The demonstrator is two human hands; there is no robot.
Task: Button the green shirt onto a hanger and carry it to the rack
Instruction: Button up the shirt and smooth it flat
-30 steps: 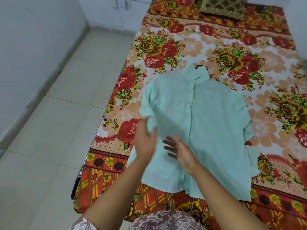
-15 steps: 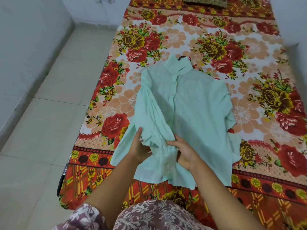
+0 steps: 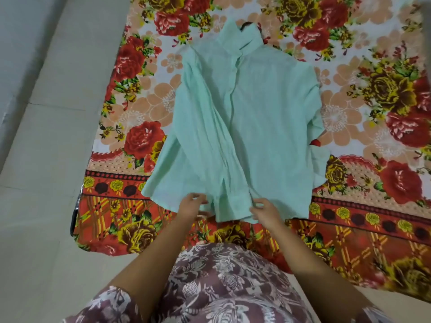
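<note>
— Bedding is serving as the work surface: a red, yellow and peach floral cotton bedsheet (image 3: 140, 108) is lying flat beside a pale tiled floor (image 3: 46, 159). Where is the garment sitting?

— The mint-green lightweight woven shirt (image 3: 268, 117) is lying front-up on the sheet. Its folded stand collar (image 3: 242, 38) is pointing away from the person and its hem is reaching the near edge of the bed. A dark curved hanger hook (image 3: 248, 22) is protruding above the collar, so the hanger is judged to be sitting inside the shoulders.

— What are the hands doing?

— The left hand (image 3: 192, 206) is curling its fingers round the hem on its side. The right hand (image 3: 264, 209) is pinching a fold of cloth near the lower end of the straight button placket (image 3: 233, 96). The two hands are working near one another, probably tensioning the front so that it is lying flat for fastening.

— Why is the sleeve crossing the front?

— The long crumpled sleeve (image 3: 205, 136) is running diagonally over the chest toward the hem, likely gathered there so that it is not trailing. The cloth is creasing in soft ridges and looking thin and limp. It is judged likely to slide on the hanger unless buttoned. Whether the lower buttons are fastened cannot be told.
</note>
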